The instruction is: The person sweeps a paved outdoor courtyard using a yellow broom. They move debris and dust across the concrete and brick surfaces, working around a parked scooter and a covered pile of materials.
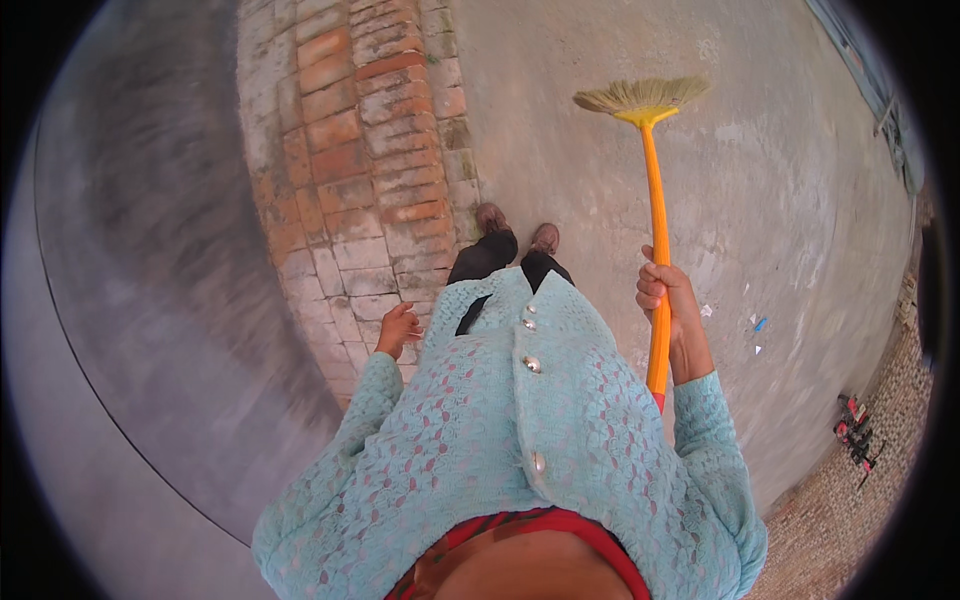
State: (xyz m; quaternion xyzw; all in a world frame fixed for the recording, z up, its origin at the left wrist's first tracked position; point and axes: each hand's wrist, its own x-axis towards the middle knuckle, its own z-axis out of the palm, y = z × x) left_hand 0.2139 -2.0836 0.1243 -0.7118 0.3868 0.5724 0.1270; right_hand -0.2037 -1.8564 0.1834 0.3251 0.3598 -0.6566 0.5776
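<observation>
My right hand [676, 300] is wrapped round the orange handle of a broom [655, 200]. The broom reaches forward from my right side, and its yellow collar and fan of pale bristles are at the far end over the concrete floor. The lower tip of the handle passes beside my light blue knitted cardigan [590, 400]. Hanging at my left side, my left hand [399, 329] holds nothing, its fingers loosely bent and apart.
A low brick ledge [350, 160] runs along my left, with a grey wall [180, 250] beyond it. Small scraps, including a blue bit [761, 324], lie on the concrete floor [560, 130] to the right. A red and black object [855, 432] stands farther right near patterned ground.
</observation>
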